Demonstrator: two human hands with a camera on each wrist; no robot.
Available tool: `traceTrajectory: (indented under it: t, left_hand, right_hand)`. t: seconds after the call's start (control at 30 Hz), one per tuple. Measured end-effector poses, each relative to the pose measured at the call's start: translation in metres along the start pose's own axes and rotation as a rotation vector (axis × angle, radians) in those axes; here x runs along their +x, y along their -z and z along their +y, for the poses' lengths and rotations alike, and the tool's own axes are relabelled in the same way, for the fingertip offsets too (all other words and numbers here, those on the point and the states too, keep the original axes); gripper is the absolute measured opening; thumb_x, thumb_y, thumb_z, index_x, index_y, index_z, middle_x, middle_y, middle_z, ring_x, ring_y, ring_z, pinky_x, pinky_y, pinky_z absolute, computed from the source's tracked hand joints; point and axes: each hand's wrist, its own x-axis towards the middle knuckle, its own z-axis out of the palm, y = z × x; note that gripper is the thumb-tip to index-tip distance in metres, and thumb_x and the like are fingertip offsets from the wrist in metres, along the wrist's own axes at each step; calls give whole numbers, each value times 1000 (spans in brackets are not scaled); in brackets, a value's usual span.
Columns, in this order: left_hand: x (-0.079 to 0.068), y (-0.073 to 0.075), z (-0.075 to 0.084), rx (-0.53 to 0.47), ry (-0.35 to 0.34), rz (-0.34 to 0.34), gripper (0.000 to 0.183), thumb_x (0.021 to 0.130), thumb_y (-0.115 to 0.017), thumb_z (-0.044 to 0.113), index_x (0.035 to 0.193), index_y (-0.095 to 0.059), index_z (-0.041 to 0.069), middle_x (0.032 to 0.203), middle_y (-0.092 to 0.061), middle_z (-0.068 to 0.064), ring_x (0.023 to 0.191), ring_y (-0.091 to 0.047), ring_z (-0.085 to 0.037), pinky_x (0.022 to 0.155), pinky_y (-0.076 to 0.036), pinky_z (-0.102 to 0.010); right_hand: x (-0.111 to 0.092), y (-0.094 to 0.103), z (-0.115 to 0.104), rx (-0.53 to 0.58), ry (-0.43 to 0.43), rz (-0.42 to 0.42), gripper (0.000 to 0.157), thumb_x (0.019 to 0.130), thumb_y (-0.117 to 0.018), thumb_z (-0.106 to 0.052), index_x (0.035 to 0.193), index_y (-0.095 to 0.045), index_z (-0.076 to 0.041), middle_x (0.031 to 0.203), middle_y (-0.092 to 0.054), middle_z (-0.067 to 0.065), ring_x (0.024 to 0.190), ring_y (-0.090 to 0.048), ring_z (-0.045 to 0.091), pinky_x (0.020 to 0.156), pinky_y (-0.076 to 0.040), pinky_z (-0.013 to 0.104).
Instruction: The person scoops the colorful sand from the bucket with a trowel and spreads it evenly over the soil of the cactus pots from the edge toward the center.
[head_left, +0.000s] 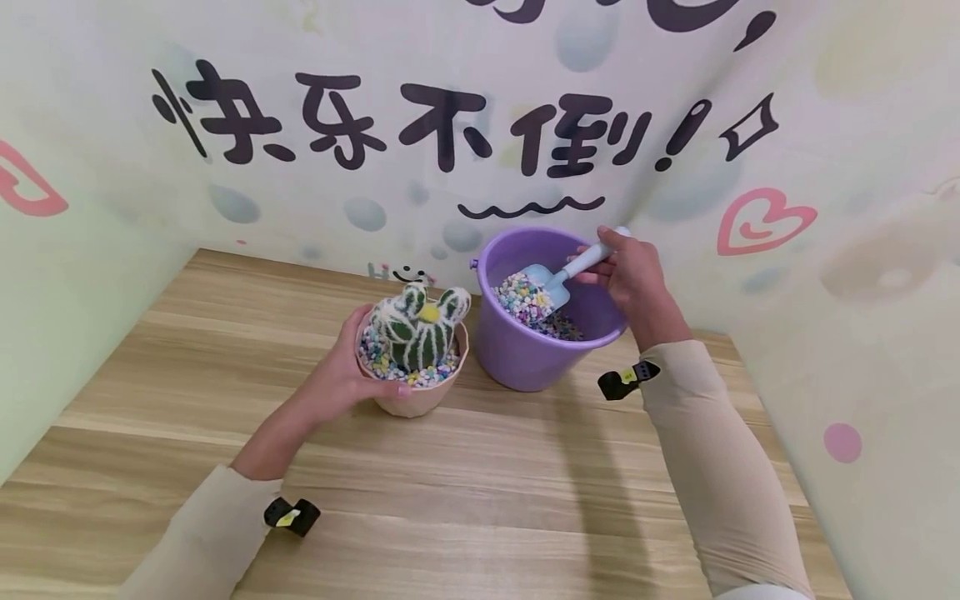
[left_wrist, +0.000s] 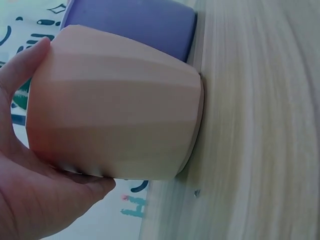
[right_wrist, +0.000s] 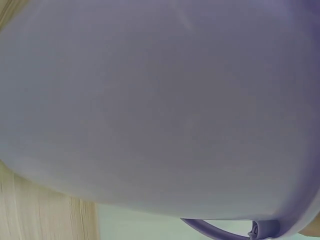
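My left hand (head_left: 339, 381) holds a pale pink flower pot (head_left: 415, 403) by its side, thumb along the near rim. In the pot a green and white knitted cactus (head_left: 420, 343) with a yellow flower stands among coloured pebbles (head_left: 378, 367). The left wrist view shows the pot (left_wrist: 115, 105) upright on the table, fingers around its rim. My right hand (head_left: 636, 268) grips the handle of a light blue hand shovel (head_left: 557, 290). Its blade, heaped with coloured pebbles, is inside the mouth of a purple bucket (head_left: 517, 360). The bucket wall (right_wrist: 150, 110) fills most of the right wrist view.
More pebbles (head_left: 558, 327) lie in the bottom of the bucket. Bucket and pot stand side by side on a wood-grain table (head_left: 450, 500). A printed backdrop (head_left: 420, 196) rises close behind them, with side panels at left and right. The bucket's handle (right_wrist: 210, 230) hangs at its side.
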Motion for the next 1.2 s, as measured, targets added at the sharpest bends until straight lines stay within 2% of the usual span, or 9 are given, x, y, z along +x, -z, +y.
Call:
traceTrajectory:
  t: [0.2, 0.4, 0.53, 0.67, 0.8, 0.97, 1.1, 1.2]
  left_hand:
    - [5, 2, -2, -6, -20, -24, 118, 70, -85, 11, 154, -3, 17, 151, -28, -14, 136, -33, -36, 114, -27, -54]
    - [5, 3, -2, -10, -12, -35, 117, 72, -85, 11, 155, -2, 18, 151, -28, -15, 135, -34, -36, 113, -28, -54]
    - [4, 4, -3, 2, -13, -33, 117, 72, -85, 13, 155, -2, 18, 151, -28, -15, 135, -34, -37, 113, -28, -54]
    - [2, 5, -3, 11, -13, -31, 117, 72, -85, 13, 155, -2, 19, 151, -28, -15, 135, -34, -37, 113, -27, -54]
    - [0, 4, -2, 13, -13, -24, 117, 72, -85, 15, 155, -2, 20, 151, -28, -14, 135, -34, -37, 113, -27, -55]
    - [-1, 3, -3, 19, -32, -20, 116, 71, -86, 15, 154, -4, 19, 150, -30, -14, 133, -37, -37, 112, -30, -55]
    - [0, 2, -5, 18, -35, -17, 116, 71, -86, 15, 154, -5, 20, 149, -31, -14, 132, -38, -37, 111, -32, -54]
    - [0, 2, -6, 20, -27, -13, 117, 71, -87, 16, 154, -4, 20, 150, -30, -14, 132, -39, -37, 110, -33, -54]
  right_hand:
    - [-3, 4, -5, 73, -23, 32, 23, 99, -57, -19, 112, -42, -8, 80, -73, 16, 70, -73, 27, 59, -60, 38]
    - [-9, 6, -10, 172, -32, 49, 20, 98, -57, -16, 110, -44, -7, 77, -71, 17, 68, -72, 28, 58, -59, 39]
    - [-13, 10, -13, 240, -51, 77, 19, 98, -58, -15, 112, -47, -9, 81, -71, 18, 72, -73, 30, 59, -59, 41]
    - [-17, 14, -14, 292, -71, 87, 31, 98, -58, -17, 126, -47, -10, 86, -68, 19, 80, -73, 32, 62, -59, 42]
    - [-21, 18, -13, 363, -86, 86, 41, 97, -60, -18, 134, -43, -12, 89, -66, 20, 80, -72, 33, 64, -59, 42]
    - [-29, 21, -11, 451, -106, 97, 38, 95, -63, -18, 128, -45, -12, 100, -63, 18, 75, -71, 30, 67, -59, 41]
    - [-37, 22, -11, 522, -117, 100, 36, 94, -64, -17, 126, -48, -15, 109, -59, 17, 79, -69, 28, 72, -59, 42]
    - [-44, 22, -11, 565, -121, 102, 33, 94, -66, -16, 123, -50, -16, 108, -59, 17, 83, -69, 29, 76, -57, 45]
